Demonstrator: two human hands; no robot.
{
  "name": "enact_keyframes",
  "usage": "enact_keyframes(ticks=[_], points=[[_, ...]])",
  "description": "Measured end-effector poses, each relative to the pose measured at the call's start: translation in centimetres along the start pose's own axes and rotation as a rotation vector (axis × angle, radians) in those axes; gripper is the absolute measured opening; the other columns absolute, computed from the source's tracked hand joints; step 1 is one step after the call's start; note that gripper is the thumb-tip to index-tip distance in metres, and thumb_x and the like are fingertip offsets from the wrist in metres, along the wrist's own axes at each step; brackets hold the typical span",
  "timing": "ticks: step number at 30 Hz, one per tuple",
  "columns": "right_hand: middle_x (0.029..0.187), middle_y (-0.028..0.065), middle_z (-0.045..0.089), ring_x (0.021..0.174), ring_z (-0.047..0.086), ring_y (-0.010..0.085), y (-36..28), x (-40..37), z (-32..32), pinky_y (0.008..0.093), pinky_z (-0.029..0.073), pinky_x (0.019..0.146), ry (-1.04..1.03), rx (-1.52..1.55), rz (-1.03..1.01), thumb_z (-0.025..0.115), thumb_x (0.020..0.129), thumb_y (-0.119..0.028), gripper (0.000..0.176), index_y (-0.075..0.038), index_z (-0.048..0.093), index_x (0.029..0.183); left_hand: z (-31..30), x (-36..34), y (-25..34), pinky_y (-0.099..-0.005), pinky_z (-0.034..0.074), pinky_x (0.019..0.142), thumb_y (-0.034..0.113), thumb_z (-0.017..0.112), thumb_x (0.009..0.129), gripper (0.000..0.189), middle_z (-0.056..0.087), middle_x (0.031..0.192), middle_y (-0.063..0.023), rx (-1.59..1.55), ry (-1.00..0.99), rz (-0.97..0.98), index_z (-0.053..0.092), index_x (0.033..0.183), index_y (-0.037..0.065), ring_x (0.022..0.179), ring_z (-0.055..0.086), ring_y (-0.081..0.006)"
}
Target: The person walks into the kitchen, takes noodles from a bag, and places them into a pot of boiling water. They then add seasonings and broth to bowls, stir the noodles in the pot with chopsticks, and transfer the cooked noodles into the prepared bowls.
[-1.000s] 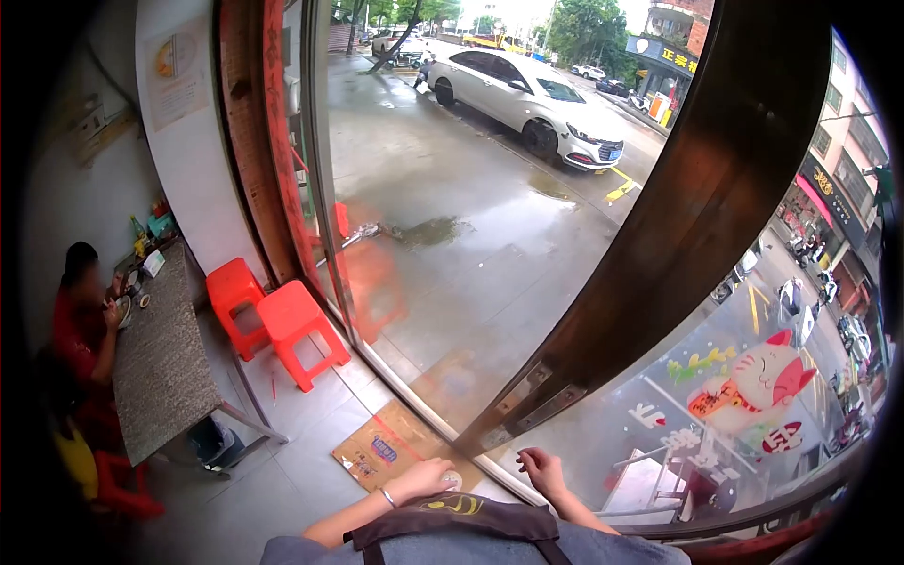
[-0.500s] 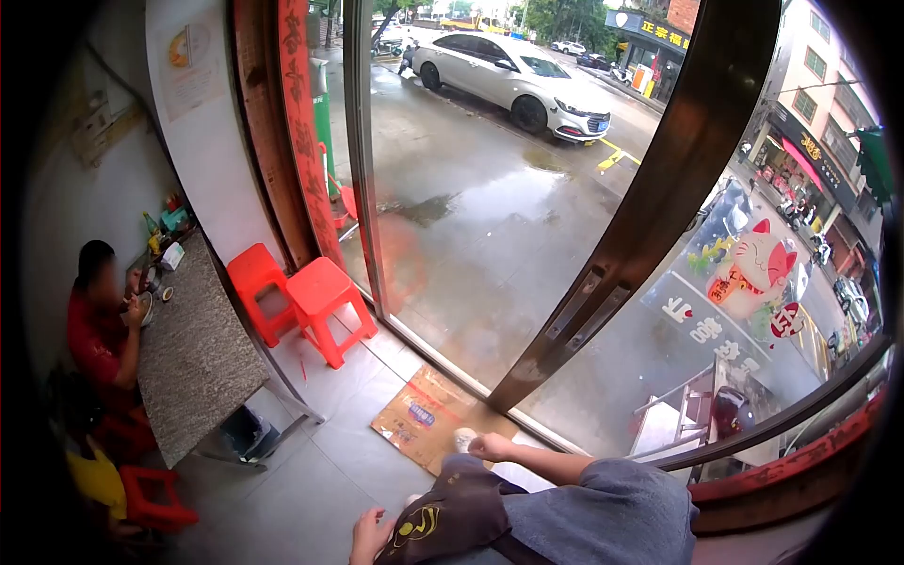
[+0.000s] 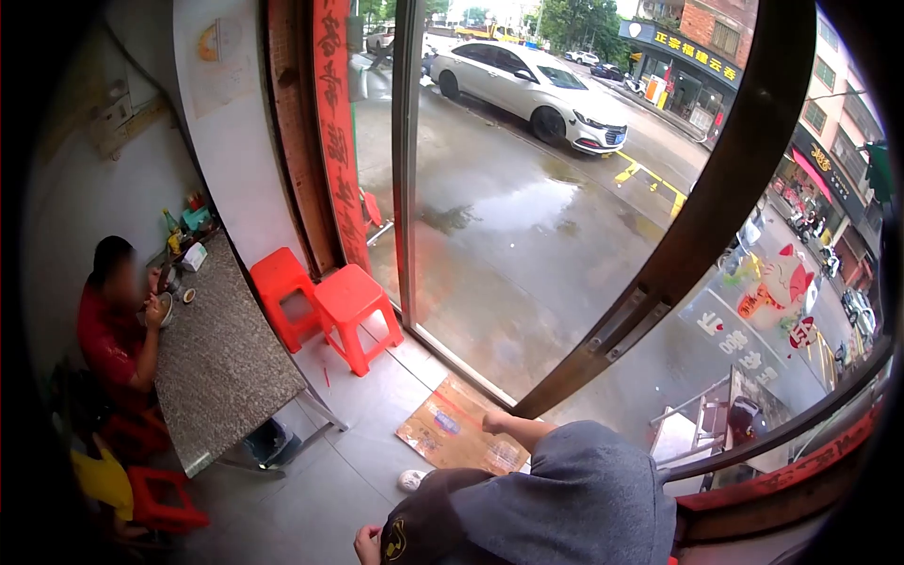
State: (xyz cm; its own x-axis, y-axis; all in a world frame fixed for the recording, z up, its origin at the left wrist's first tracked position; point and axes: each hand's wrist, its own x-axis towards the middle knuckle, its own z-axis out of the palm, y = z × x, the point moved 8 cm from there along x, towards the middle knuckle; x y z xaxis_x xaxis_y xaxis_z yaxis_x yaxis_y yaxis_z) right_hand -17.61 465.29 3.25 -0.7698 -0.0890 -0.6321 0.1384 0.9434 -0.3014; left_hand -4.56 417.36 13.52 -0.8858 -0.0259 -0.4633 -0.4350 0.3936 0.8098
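My right hand point(image 3: 494, 423) is stretched forward over the flattened cardboard point(image 3: 460, 428) on the floor, near the foot of the dark door frame point(image 3: 603, 330). Its fingers look curled in and nothing shows in them. At the bottom edge, my left hand point(image 3: 368, 544) hangs beside my dark apron point(image 3: 424, 513) with its yellow print. The fingers there are loosely bent and apart, holding nothing, and part of that hand is hidden by the apron. A white shoe point(image 3: 411, 480) of mine stands on the tiles.
Two red stools point(image 3: 358, 315) stand by the glass on the left. Beyond them, a person in red point(image 3: 113, 330) sits eating at a speckled table point(image 3: 221, 367). Another red stool point(image 3: 165, 499) is below it. Outside are wet pavement point(image 3: 508, 245) and a white car point(image 3: 537, 89).
My view has shifted, so the stools, table and doorway sit further right. My right hand reaches further forward over the cardboard. My left hand has dropped lower, nearer the bottom edge.
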Motion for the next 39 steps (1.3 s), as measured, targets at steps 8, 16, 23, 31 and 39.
enact_keyframes(ticks=[8,16,23,31,39], points=[[0.08,0.0176,0.064,0.074,0.062,0.0309,-17.4,18.3,0.7,0.0377,0.05,0.064,0.041,-0.177,-0.346,0.058,0.074,-0.021,0.021,-0.002,0.065,0.081,-4.1,4.0,2.6,-0.0368,0.05,0.071,0.037,0.065,0.079,0.037,0.062,0.084,-0.0115,0.001,-0.07,-0.082,0.059,0.095,0.004,0.074,0.058,-0.0195],[0.076,0.0186,0.063,0.066,0.062,0.0326,-33.9,13.4,-0.7,0.043,0.049,0.063,0.053,0.128,-0.493,0.051,0.073,-0.021,0.021,-0.004,0.064,0.071,-12.1,0.7,-0.9,-0.0377,0.049,0.07,0.047,0.064,0.079,0.046,0.06,0.083,-0.011,-0.025,-0.075,-0.087,0.059,0.095,0.004,0.074,0.056,-0.0162],[0.075,0.0156,0.064,0.066,0.061,0.0298,-30.2,14.2,19.3,0.0404,0.048,0.059,-0.002,-0.604,-0.454,0.057,0.073,-0.015,0.014,-0.004,0.066,0.073,-25.0,-10.1,-7.0,-0.0356,0.048,0.069,0.051,0.064,0.079,0.052,0.061,0.087,-0.0106,-0.127,-0.031,-0.133,0.058,0.094,0.002,0.076,0.057,-0.0189],[0.074,0.0168,0.064,0.07,0.063,0.0337,-47.5,1.4,27.7,0.0431,0.05,0.058,-0.119,-0.552,-0.659,0.059,0.066,-0.009,0.01,-0.002,0.067,0.069,-35.8,-18.4,-17.9,-0.0347,0.048,0.068,0.052,0.064,0.077,0.057,0.061,0.092,-0.0127,-0.057,0.117,-0.062,0.059,0.097,-0.001,0.08,0.059,-0.021],[0.075,0.0161,0.064,0.07,0.063,0.0345,-66.9,1.5,28.4,0.0432,0.053,0.059,-0.127,-0.893,-0.865,0.061,0.066,-0.004,0.01,0.0,0.067,0.073,-45.4,-19.6,-14.9,-0.0334,0.047,0.067,0.04,0.057,0.086,0.043,0.062,0.093,-0.0137,-0.125,0.079,-0.181,0.06,0.099,-0.002,0.079,0.059,-0.0206]])
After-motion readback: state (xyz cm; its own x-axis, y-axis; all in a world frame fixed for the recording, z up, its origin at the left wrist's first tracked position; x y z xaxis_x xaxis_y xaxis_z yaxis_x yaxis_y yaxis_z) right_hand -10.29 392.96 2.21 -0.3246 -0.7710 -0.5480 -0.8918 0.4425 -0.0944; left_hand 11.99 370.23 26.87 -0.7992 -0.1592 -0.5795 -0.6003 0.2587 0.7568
